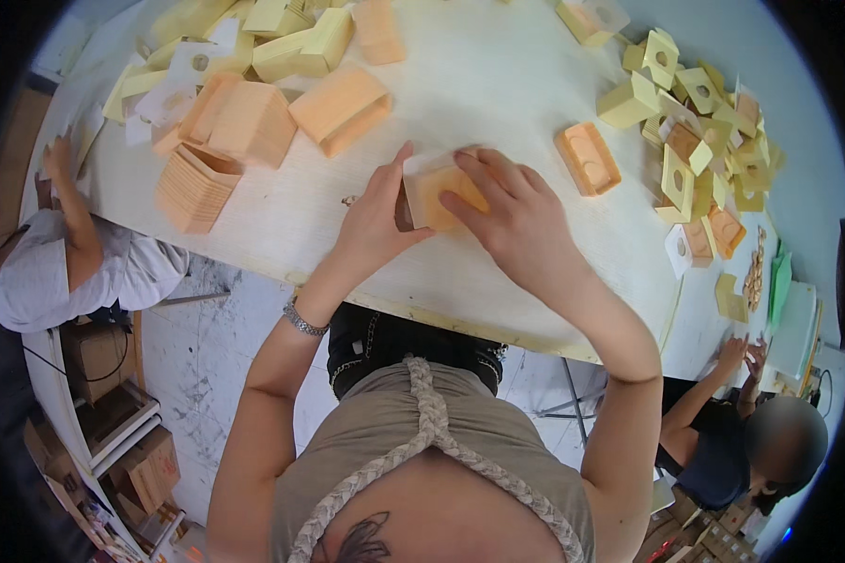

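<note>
In the middle of the table, my left hand [377, 214] grips a small pale paper box [419, 218] by its left side, thumb along the near edge. An orange plastic tray [443, 192] lies at the box, pinched between the thumb and fingers of my right hand [526, 223]. How far the tray sits inside the box I cannot tell, as my fingers cover part of it. To the right lies a single orange tray [588, 158] with round hollows. Stacks of nested orange trays [239, 122] stand left of my hands, a loose one [343, 108] beside them.
Folded pale yellow boxes [300, 47] are heaped at the far left. Yellow boxes with round holes [695, 141] pile up along the right side, near small gold-coloured pieces [755, 272]. One person [75, 253] works at the left edge, another [732, 441] at the lower right.
</note>
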### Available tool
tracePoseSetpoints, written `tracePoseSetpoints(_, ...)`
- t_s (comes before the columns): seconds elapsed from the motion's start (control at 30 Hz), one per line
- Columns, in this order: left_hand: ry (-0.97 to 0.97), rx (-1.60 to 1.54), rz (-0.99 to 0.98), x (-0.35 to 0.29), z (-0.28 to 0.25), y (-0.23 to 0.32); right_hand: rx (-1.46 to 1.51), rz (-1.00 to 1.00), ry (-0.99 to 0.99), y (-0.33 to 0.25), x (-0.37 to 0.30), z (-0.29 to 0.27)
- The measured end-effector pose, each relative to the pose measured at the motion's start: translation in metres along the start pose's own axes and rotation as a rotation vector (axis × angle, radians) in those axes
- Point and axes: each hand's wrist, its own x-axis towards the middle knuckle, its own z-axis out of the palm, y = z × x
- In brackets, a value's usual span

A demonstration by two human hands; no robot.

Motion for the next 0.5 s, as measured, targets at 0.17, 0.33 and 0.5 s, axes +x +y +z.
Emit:
tracePoseSetpoints(0.17, 0.007, 0.064, 0.072, 0.003, 0.001, -0.011, 0.125, -0.133, 0.047, 0.022, 0.003, 0.035)
tracePoseSetpoints(0.33, 0.055, 0.064, 0.067, 0.004, 0.004, -0.019, 0.072, -0.034, 0.079, 0.014, -0.008, 0.047)
tracePoseSetpoints(0.5, 0.05, 0.016, 0.06, 0.003, 0.002, -0.01, 0.174, -0.134, 0.046, 0.014, -0.012, 0.05)
